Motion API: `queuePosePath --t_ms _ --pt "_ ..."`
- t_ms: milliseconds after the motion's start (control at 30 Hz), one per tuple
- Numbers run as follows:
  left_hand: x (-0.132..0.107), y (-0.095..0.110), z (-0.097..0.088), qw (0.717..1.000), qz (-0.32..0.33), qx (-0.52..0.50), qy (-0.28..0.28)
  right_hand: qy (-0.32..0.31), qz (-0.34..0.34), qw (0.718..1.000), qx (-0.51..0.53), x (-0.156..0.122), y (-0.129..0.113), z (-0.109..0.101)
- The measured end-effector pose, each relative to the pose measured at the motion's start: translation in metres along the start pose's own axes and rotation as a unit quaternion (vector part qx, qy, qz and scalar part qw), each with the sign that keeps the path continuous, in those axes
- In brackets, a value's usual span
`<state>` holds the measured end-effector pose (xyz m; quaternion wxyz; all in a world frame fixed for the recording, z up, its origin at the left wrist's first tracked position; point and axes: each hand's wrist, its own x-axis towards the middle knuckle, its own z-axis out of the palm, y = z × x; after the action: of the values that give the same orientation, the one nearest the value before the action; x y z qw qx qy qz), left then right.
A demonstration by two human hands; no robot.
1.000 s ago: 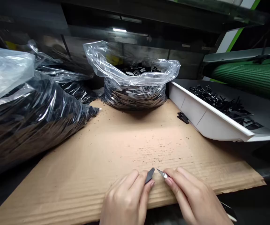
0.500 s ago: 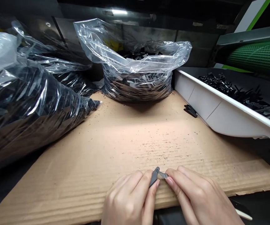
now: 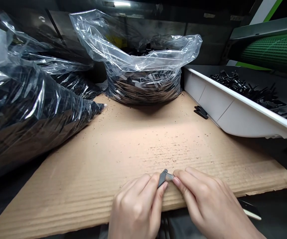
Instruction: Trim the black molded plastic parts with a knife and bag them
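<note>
Near the front edge of the cardboard sheet, my left hand pinches a small dark grey plastic piece between thumb and forefinger. My right hand grips a small thin metal blade between its thumb and fingertips. The blade's tip meets the upper end of the plastic piece. Fingers cover the rest of both things. Fine dark shavings are scattered over the cardboard just beyond my hands.
An open clear bag of black parts stands at the back. Another full bag bulges at the left. To the right is a white tray with black parts, and loose black pieces lie beside it. A green mesh roll is behind.
The surroundings and both hands sit slightly higher in the picture, as the view has tilted down a little. Both hands keep their holds, with the blade still at the plastic piece.
</note>
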<state>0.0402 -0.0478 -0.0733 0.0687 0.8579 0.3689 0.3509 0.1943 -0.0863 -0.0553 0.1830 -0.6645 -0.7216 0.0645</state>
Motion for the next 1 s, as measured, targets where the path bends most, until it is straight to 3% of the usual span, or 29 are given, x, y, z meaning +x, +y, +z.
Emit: queuePosePath --t_ms 300,500,600,667,767,900,1000 --pt "0.002 0.002 0.001 1.000 -0.009 0.005 -0.004 0.006 0.089 0.995 -0.038 0.012 -0.009 -0.002" --pt "0.004 0.003 -0.003 0.999 -0.036 -0.011 -0.019 -0.024 0.075 0.996 0.039 0.010 -0.001 -0.008" --pt "0.007 0.004 -0.012 0.986 -0.098 -0.122 -0.055 -0.028 0.050 0.992 0.115 0.005 0.003 -0.016" --pt "0.010 0.005 -0.019 0.961 -0.151 -0.221 -0.067 -0.038 0.047 0.973 0.222 0.002 0.003 -0.021" --pt "0.012 0.006 -0.024 0.931 -0.204 -0.293 -0.073 -0.061 0.070 0.919 0.384 0.001 -0.002 -0.023" --pt "0.011 0.008 -0.022 0.922 -0.229 -0.310 -0.040 -0.071 0.084 0.880 0.462 0.003 -0.011 -0.017" --pt "0.010 0.008 -0.021 0.919 -0.232 -0.315 -0.040 -0.054 0.092 0.871 0.480 0.004 -0.014 -0.013"
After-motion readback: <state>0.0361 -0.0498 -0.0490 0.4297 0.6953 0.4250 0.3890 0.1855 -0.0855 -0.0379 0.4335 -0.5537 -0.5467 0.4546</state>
